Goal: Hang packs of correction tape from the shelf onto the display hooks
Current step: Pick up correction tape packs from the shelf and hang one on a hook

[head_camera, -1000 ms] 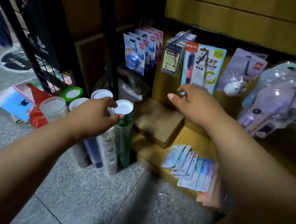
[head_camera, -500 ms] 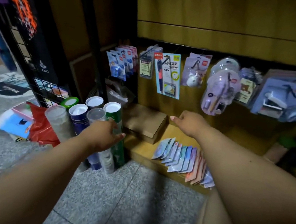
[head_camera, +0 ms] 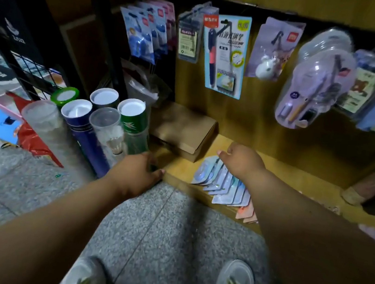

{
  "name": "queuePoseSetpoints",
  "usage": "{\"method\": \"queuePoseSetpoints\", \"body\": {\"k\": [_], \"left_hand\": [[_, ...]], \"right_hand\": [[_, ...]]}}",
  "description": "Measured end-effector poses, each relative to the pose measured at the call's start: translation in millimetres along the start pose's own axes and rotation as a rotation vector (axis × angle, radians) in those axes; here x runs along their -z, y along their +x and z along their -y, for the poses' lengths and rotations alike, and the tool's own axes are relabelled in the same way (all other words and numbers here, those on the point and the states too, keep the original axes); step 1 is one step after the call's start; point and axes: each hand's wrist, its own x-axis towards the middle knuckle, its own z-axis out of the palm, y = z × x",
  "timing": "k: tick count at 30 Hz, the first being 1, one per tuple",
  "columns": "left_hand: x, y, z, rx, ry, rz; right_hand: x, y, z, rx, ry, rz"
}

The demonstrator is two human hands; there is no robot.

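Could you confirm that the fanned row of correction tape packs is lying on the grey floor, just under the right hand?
Not quite: the head view shows the correction tape packs fanned out on the wooden shelf, not on the grey floor. The rest holds: they lie just under the right hand.

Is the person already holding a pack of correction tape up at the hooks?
No, the right hand is down over the fanned packs on the shelf.

Right hand (head_camera: 243, 163) has dropped onto the fanned tape packs (head_camera: 221, 183), seemingly touching them; left hand (head_camera: 136, 174) lowered to the shelf edge (head_camera: 182, 183)
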Motion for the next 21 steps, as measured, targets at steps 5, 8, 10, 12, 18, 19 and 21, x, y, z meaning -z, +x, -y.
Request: {"method": "queuePoseSetpoints", "body": {"k": [5,8,10,12,18,19,21], "left_hand": [[-27.7,35.4,9.8,0.023,-0.019,0.065],[-45.1,59.0,15.7,0.025,-0.012,0.101],[-56.9,75.5,18.6,0.028,-0.034,0.133],[-68.2,90.1,20.9,0.044,-0.055,0.163],[-97.6,124.9,24.8,0.038,-0.122,0.200],[-101.5,129.5,25.0,0.037,-0.135,0.203],[-108.8,138.6,25.9,0.043,-0.172,0.214]], "right_hand": [[-25.4,26.3,-12.8,-0.044,0.005,0.037],[-38.8,43.8,-18.6,-0.070,-0.001,0.053],[-48.2,56.3,-20.9,-0.097,-0.005,0.074],[-56.7,67.7,-21.2,-0.126,-0.001,0.088],[-85.1,108.7,-23.5,-0.234,0.058,0.080],[-89.8,114.4,-22.5,-0.267,0.071,0.079],[-98.8,125.5,-22.0,-0.350,0.114,0.068]]}}
